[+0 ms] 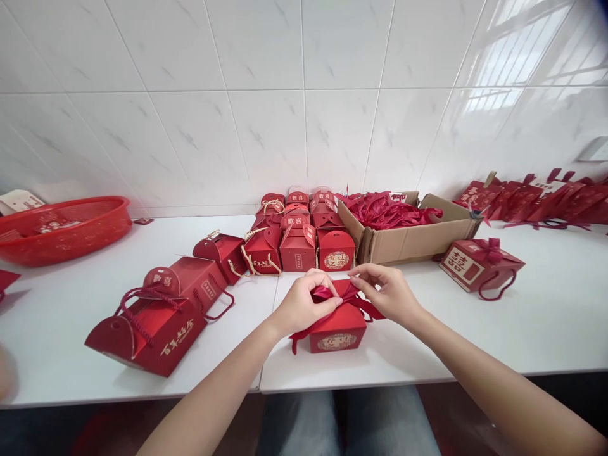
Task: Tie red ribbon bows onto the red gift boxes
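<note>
A small red gift box [336, 334] with a gold emblem stands on the white table [475, 329] right in front of me. A dark red ribbon [332, 295] lies over its top, with loose tails hanging down both sides. My left hand [301, 302] pinches a loop of the ribbon on the left. My right hand [387, 292] pinches the ribbon on the right, fingers curled. Both hands rest above the box lid.
Several red gift boxes [297, 237] stand in rows by the tiled wall. A cardboard carton [408, 239] holds red ribbons. One ribboned box [479, 265] sits right. Open boxes with cord handles [152, 323] lie left, a red basket [64, 228] far left, flat boxes [536, 197] far right.
</note>
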The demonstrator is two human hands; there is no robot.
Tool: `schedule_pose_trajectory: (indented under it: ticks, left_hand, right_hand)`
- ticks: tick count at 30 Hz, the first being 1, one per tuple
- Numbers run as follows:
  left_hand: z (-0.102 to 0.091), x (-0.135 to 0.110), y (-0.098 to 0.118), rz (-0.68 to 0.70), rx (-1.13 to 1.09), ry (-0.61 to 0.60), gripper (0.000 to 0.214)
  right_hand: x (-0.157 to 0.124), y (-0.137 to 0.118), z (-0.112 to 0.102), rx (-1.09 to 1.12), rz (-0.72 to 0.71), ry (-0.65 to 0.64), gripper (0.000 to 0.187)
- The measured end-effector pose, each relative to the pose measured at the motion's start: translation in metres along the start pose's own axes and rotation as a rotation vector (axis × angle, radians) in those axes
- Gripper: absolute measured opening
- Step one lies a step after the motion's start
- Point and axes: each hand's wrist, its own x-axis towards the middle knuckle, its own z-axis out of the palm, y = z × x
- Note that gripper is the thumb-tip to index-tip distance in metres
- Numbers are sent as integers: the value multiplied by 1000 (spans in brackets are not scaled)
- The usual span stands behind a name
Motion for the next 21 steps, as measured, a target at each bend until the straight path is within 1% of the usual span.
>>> schedule_pose_trajectory:
  ticks: [3, 7, 9, 12, 15, 18, 21]
  left_hand:
    - [3, 1, 0, -5, 2, -9, 15]
    - [6, 2, 0, -13, 30, -2, 26]
    - [7, 3, 1, 6, 54, 15, 29]
    - [8, 3, 3, 70, 116, 22, 25]
    - [8, 4, 5, 117, 155, 10, 20]
    - [7, 10, 5, 116, 154, 12, 18]
    - [5, 19, 1, 95, 136, 12, 20]
  right_hand:
    - [-2, 7, 3, 17, 28, 31, 19]
    - [-2, 8, 5, 63, 65, 81, 19]
    - [-3, 6, 4, 72, 68, 118, 18]
    - [-7, 3, 1, 32, 36, 168, 14]
    - [-10, 2, -2, 7, 14, 171, 12]
    - [-8, 4, -3, 20, 26, 173, 13]
    - [0, 8, -4, 32, 65, 146, 22]
